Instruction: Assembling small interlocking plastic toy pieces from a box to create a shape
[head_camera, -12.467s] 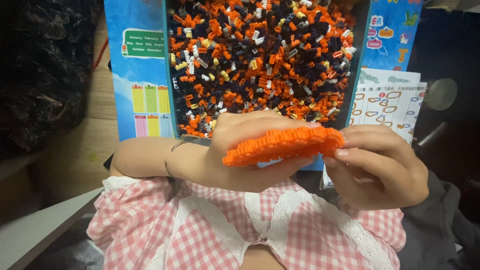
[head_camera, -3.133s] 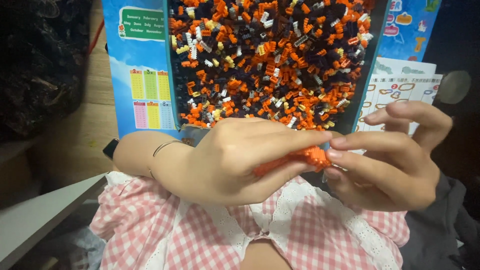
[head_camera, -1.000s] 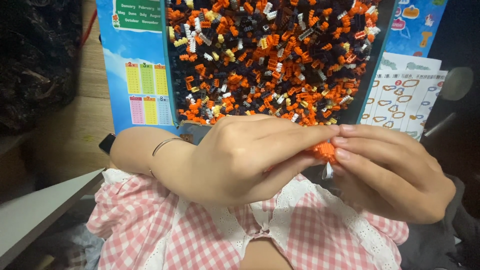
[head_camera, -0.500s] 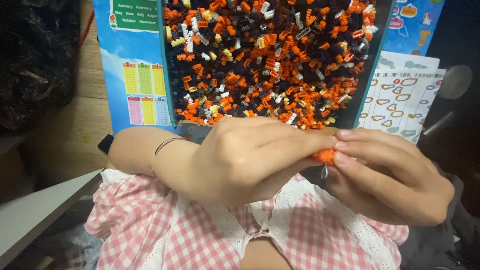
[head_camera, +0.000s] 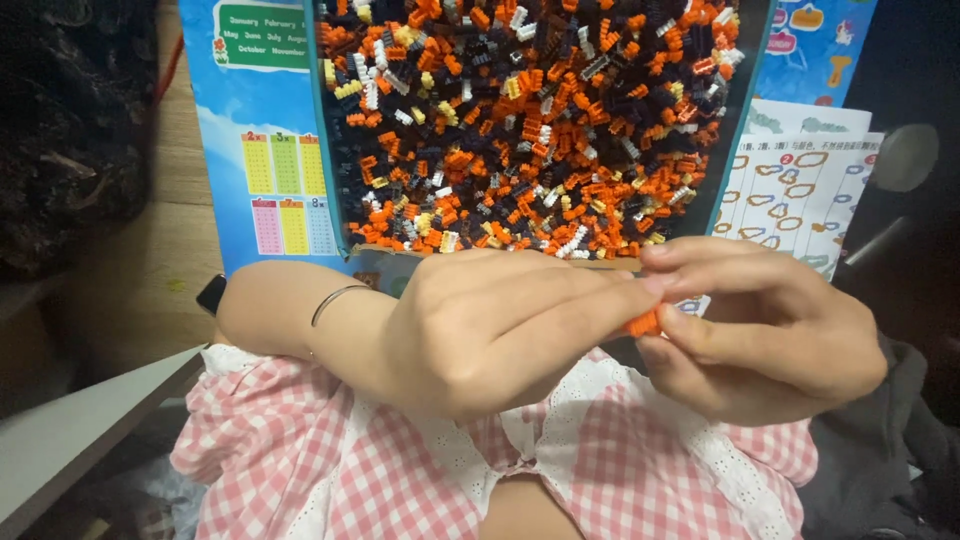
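- Change, hands: your left hand (head_camera: 500, 335) and right hand (head_camera: 765, 340), which earlier held a long orange strip between them in plain sight, are now pressed together at centre frame, the left folded over most of the piece.
- Change, piece: only a small orange end of the brick piece (head_camera: 643, 322) shows, at centre right, where twelve seconds ago the whole strip was open to view. Over the last second the grip has hardly shifted.
- Meaning, as a judgement: you appear to be pressing or seating bricks at that end, fine finger work rather than picking new stock from the box.
- Left hand: closed over the piece, fingers extended rightward to meet the right fingertips; thin bangle (head_camera: 335, 298) at the wrist, left of centre.
- Right hand: thumb and forefinger pinched on the exposed orange end, other fingers curled beneath.
- Brick piece, look: bright orange, studded, made of tiny bricks; its full length and shape cannot be told now, being hidden inside the left hand.
- Box of loose bricks (head_camera: 520, 130): upper centre, filled with orange, black, white and yellow bricks, just above your hands, untouched.
- Blue printed sheet (head_camera: 265, 130): upper left, under the box.
- White instruction sheet (head_camera: 800, 190): upper right.
- Pink checked garment (head_camera: 620, 470): lower frame, below both hands.
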